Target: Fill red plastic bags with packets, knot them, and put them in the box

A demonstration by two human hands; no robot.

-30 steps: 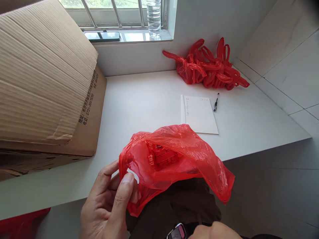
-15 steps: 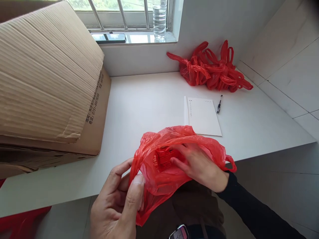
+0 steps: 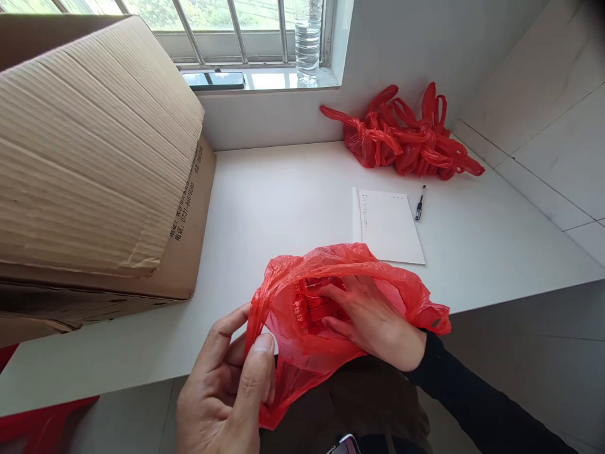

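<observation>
Left fingers (image 3: 259, 366) pinch the bag (image 3: 316, 353)—mouth-up, long axis crosswise—right fingers (image 3: 340, 297) parted inside.

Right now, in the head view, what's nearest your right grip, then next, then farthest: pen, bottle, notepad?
1. Notepad: on the table, just past the open bag.
2. Pen: right of the notepad.
3. Bottle: back on the windowsill.

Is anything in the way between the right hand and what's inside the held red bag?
Nothing visible is: the right hand reaches into the open red bag, right by its contents. The left hand holds the rim, off to one side.
</observation>
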